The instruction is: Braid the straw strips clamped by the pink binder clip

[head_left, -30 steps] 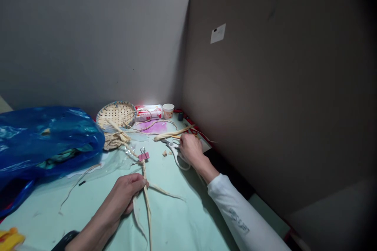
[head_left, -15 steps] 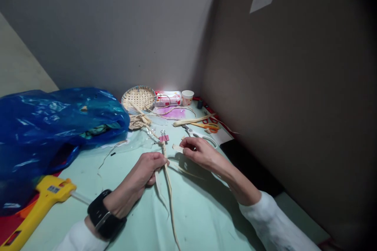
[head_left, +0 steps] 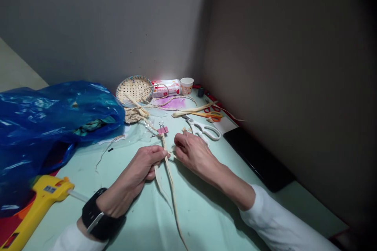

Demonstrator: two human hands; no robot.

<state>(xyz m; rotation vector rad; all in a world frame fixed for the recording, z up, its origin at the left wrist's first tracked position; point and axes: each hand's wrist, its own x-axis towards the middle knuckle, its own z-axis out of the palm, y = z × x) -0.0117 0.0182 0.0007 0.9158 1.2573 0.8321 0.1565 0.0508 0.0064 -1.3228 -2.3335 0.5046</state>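
Note:
A thin braid of pale straw-like strands (head_left: 164,141) runs toward me from a pink binder clip (head_left: 162,130) on the table. My left hand (head_left: 149,160) pinches the braid's near end between thumb and fingers. Below it, one long strand (head_left: 176,210) and a shorter, wider strand (head_left: 160,188) hang toward me. Just right of the braid, my right hand (head_left: 196,155) has its fingers curled, closed on another pale strand that shows briefly between the two hands. Its fingertips are mostly hidden behind the hand.
White-handled scissors (head_left: 204,130) lie beyond my right hand, near orange scissors (head_left: 216,116) and a straw bundle (head_left: 193,110). A black flat device (head_left: 259,159) is at right. A blue plastic bag (head_left: 59,113) and yellow glue gun (head_left: 48,192) occupy the left. Behind are a woven basket (head_left: 134,88) and paper cup (head_left: 187,86).
My right hand has come down and left toward the braid, its fingers turned inward with the strand. The left hand keeps its pinch. The view has shifted slightly.

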